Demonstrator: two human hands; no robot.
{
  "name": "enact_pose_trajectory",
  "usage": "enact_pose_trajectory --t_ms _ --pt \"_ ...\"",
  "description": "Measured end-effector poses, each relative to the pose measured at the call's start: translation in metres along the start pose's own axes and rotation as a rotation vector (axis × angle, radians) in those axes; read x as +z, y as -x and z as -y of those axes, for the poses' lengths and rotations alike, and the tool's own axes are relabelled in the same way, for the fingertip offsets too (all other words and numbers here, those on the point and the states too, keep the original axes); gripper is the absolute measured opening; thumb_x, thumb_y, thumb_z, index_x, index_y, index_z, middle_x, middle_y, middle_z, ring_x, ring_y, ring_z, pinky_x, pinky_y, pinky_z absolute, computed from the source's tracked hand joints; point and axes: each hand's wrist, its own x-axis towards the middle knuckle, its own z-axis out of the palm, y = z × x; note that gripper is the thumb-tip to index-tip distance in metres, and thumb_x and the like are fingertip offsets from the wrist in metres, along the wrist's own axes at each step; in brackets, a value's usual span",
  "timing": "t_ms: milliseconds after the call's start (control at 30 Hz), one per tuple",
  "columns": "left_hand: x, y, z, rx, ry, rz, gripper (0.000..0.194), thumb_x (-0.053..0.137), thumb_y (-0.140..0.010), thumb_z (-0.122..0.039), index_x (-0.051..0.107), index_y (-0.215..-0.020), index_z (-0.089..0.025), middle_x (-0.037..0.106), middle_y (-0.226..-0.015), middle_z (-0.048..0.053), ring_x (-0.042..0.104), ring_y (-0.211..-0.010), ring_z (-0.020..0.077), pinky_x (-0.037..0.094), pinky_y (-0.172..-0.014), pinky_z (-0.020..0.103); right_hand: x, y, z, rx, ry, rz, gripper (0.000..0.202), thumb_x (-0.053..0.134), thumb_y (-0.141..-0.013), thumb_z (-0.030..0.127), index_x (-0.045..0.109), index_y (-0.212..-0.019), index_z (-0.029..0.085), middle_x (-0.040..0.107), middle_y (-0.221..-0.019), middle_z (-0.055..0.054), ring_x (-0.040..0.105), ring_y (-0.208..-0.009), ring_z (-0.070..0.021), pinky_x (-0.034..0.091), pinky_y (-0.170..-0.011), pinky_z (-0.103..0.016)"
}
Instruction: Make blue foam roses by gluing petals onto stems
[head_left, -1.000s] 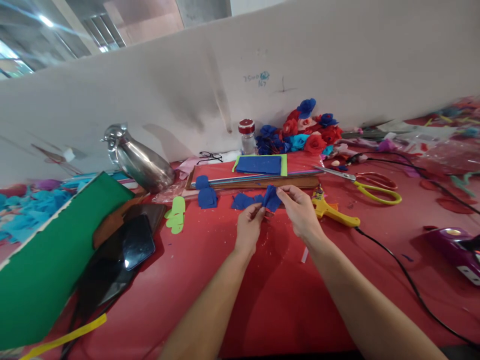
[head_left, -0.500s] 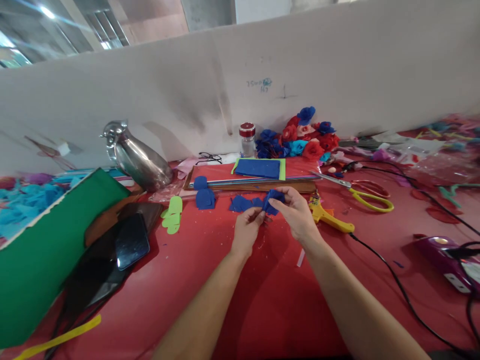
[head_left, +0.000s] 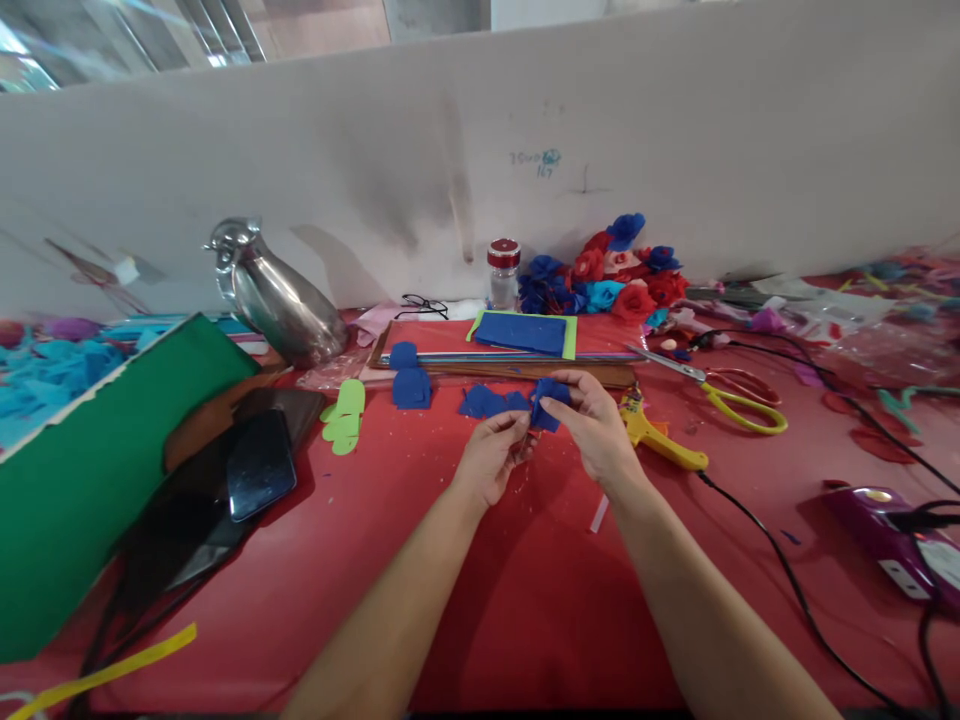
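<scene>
A blue paper flower (head_left: 549, 404), partly formed from folded petals, is held up over the red table between both hands. My right hand (head_left: 595, 425) pinches its petals from the right, thumb in front. Just below and to the left, my left hand (head_left: 491, 455) is closed, fingertips pinched at the flower's base; a stem there is too small to make out. Loose blue paper petals (head_left: 489, 402) lie behind my left hand. More blue petals (head_left: 412, 388) are stacked farther left, beside light green paper pieces (head_left: 346, 415).
A yellow glue gun (head_left: 664, 442) and scissors (head_left: 720, 390) lie at right, near a purple power strip (head_left: 874, 535). Finished paper flowers (head_left: 630, 275), a jar (head_left: 504, 275) and a steel jug (head_left: 281, 295) stand along the back. A phone (head_left: 261, 465) and green box (head_left: 112, 480) are at left.
The view has shifted slightly. Both hands stay at the blue flower; my left hand has turned a little, its fingers now more visible below the flower.
</scene>
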Motion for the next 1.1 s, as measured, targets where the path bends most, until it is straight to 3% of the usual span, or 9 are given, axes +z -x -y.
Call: enact_pose_trajectory --t_ms 367,567,700,900,1100 --pt "0.0007 0.0021 -0.0033 -0.009 -0.050 0.050 0.038 0.086 -0.047 -0.037 0.067 -0.069 -0.013 0.061 -0.062 0.000 0.054 -0.057 0.0066 0.041 -0.055 0.019 -0.0013 0.0006 0.0014 0.017 -0.016 0.024 0.038 0.074 -0.059 0.029 0.057 -0.092 0.023 0.067 -0.073 0.002 0.059 -0.065 -0.0147 0.048 -0.062 -0.028" --pt "-0.0007 0.0003 -0.0019 0.045 -0.005 0.044 0.035 0.085 -0.049 -0.035 0.065 -0.067 -0.014 0.058 -0.062 -0.001 0.050 -0.056 0.0058 0.040 -0.055 0.019 0.0013 -0.0003 0.0041 0.019 -0.057 -0.002 0.029 0.073 -0.062 0.039 0.063 -0.084 0.022 0.067 -0.081 -0.001 0.059 -0.074 -0.0156 0.047 -0.070 -0.029" --pt "-0.0014 -0.0007 -0.0009 0.069 -0.005 0.026 0.035 0.085 -0.050 -0.035 0.063 -0.067 -0.014 0.055 -0.060 -0.003 0.048 -0.054 0.0054 0.037 -0.053 0.018 0.0007 -0.0013 0.0049 0.089 -0.029 -0.018 0.027 0.071 -0.062 0.044 0.065 -0.073 0.021 0.063 -0.069 0.001 0.053 -0.066 -0.0139 0.043 -0.066 -0.028" --pt "0.0012 -0.0007 -0.0013 0.146 0.017 -0.002 0.035 0.085 -0.049 -0.035 0.062 -0.065 -0.014 0.053 -0.059 -0.004 0.045 -0.055 0.0044 0.035 -0.054 0.017 0.0002 -0.0017 0.0007 0.041 0.036 0.019 0.023 0.071 -0.060 0.039 0.060 -0.058 0.019 0.052 -0.057 0.004 0.042 -0.057 -0.0100 0.034 -0.058 -0.024" --pt "0.0016 -0.0023 -0.0011 0.161 0.007 -0.047 0.032 0.084 -0.051 -0.033 0.064 -0.066 -0.014 0.053 -0.060 -0.004 0.044 -0.057 0.0050 0.036 -0.057 0.018 0.0018 -0.0008 0.0010 0.069 0.015 0.007 0.021 0.072 -0.059 0.039 0.061 -0.056 0.021 0.053 -0.055 0.005 0.044 -0.055 -0.0104 0.034 -0.058 -0.025"
